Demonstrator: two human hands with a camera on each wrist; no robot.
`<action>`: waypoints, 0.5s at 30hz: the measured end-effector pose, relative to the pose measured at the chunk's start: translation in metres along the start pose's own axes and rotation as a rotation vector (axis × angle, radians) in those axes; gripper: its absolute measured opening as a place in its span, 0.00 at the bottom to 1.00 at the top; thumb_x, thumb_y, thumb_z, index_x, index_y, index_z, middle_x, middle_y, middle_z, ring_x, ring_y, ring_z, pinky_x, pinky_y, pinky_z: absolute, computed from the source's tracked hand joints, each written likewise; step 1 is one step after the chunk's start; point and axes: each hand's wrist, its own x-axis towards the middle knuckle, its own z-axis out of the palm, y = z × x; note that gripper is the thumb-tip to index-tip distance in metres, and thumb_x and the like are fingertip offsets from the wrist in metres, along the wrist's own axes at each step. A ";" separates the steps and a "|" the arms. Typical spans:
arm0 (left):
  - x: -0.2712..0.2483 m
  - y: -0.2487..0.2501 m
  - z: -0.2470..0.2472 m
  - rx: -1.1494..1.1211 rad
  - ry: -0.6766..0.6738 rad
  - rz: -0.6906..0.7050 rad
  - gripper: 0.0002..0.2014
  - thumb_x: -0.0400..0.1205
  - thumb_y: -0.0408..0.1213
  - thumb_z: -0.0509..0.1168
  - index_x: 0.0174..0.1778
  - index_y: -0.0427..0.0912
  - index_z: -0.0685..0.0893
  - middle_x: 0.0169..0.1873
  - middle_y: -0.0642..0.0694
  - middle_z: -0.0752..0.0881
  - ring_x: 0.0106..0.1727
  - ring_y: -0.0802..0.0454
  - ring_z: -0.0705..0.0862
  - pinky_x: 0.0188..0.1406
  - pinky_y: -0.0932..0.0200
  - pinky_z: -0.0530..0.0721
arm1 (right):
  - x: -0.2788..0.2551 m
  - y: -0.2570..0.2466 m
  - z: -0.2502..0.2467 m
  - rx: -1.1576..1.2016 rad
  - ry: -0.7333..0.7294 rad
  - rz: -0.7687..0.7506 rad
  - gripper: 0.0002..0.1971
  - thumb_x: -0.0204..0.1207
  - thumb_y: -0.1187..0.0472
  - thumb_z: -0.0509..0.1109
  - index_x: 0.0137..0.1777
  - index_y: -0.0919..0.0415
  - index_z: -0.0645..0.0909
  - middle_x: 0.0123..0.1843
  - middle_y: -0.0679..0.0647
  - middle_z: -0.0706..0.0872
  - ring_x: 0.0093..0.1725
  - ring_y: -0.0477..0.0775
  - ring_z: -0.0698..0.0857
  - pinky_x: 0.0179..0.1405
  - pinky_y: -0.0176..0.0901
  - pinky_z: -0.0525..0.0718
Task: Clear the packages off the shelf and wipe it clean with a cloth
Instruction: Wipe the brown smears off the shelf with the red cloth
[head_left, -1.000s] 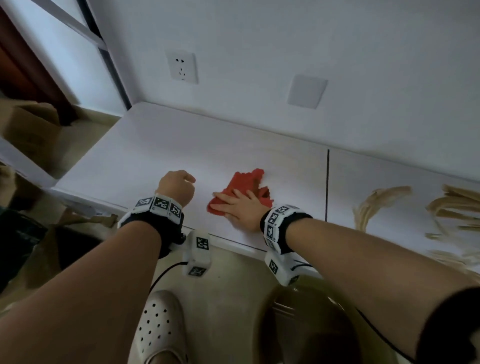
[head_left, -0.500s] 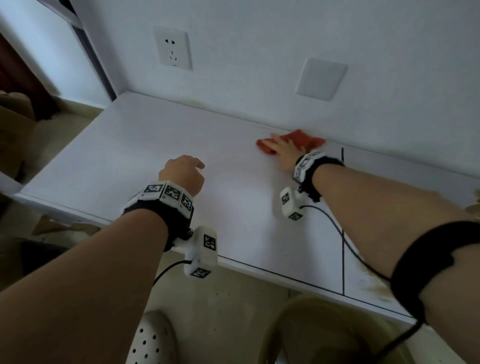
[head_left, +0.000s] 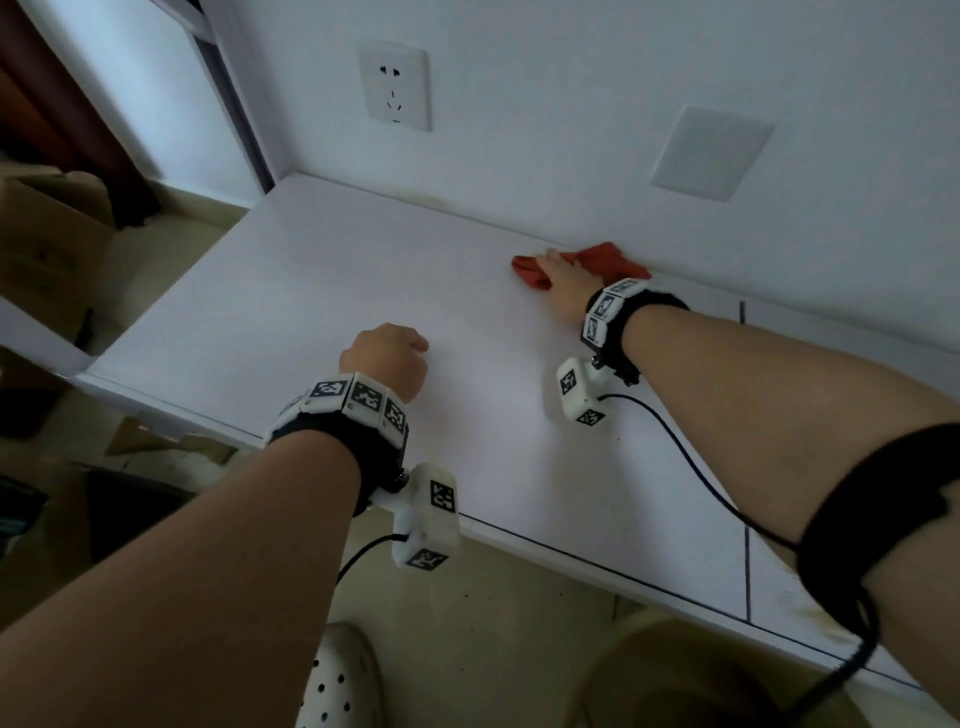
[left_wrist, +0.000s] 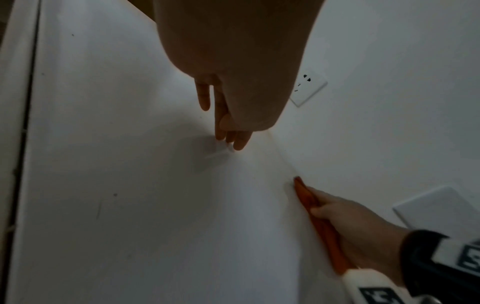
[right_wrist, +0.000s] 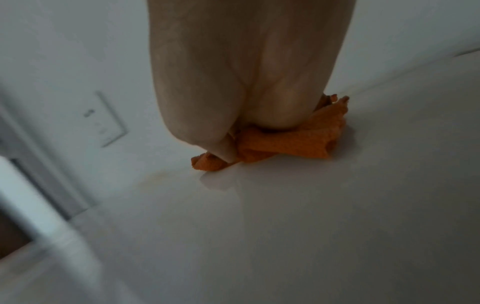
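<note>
1. I see the white shelf running along the wall; a thin dark seam crosses its top near my right forearm.
2. My right hand lies palm down on the red-orange cloth, fingers spread flat over it, pressing it to the shelf right at the back edge where the wall meets it.
3. My left hand rests nearer the front edge, well apart from the cloth; its fingers reach down to the surface, loosely bent, holding nothing.
4. A wall socket sits above the shelf, a blank cover plate to its right.
</note>
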 end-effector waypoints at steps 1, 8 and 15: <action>0.000 -0.001 -0.001 -0.032 0.002 -0.008 0.22 0.80 0.29 0.55 0.63 0.51 0.85 0.65 0.43 0.82 0.65 0.42 0.80 0.68 0.51 0.77 | 0.000 -0.015 0.003 -0.013 -0.031 -0.046 0.30 0.82 0.71 0.49 0.84 0.56 0.49 0.86 0.52 0.45 0.84 0.63 0.48 0.82 0.59 0.48; -0.013 -0.006 -0.020 -0.183 0.120 -0.115 0.23 0.78 0.26 0.55 0.64 0.49 0.84 0.68 0.41 0.80 0.67 0.41 0.79 0.67 0.49 0.79 | -0.032 -0.070 0.040 -0.044 -0.179 -0.268 0.37 0.77 0.72 0.56 0.84 0.47 0.50 0.86 0.46 0.44 0.84 0.61 0.42 0.81 0.67 0.43; -0.048 0.003 -0.015 -0.199 0.118 -0.166 0.22 0.78 0.27 0.56 0.64 0.49 0.84 0.64 0.39 0.82 0.62 0.40 0.82 0.63 0.50 0.82 | -0.114 -0.058 0.062 -0.014 -0.229 -0.417 0.39 0.73 0.76 0.56 0.82 0.45 0.58 0.85 0.41 0.52 0.85 0.57 0.44 0.79 0.71 0.40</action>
